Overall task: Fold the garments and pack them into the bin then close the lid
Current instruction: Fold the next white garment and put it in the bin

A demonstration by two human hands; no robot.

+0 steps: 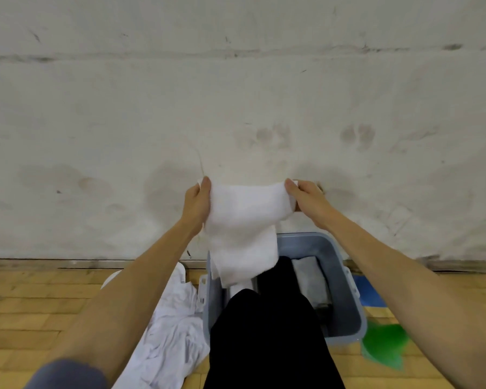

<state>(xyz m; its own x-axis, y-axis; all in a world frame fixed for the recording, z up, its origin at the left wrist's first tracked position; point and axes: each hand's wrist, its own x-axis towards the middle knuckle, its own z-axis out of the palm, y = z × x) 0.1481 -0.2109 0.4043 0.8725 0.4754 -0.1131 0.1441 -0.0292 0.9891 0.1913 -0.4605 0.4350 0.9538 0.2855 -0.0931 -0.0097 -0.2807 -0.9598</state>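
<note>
A scuffed pale wall rises behind a wooden floor. One grey bin stands open on it, with one folded grey garment already inside; no lid shows. One crumpled white garment waits on the floor left of the bin. One white cloth hangs above the bin, its top corners pinched by the left hand and right hand. Packing looks partway through, closing still ahead
</note>
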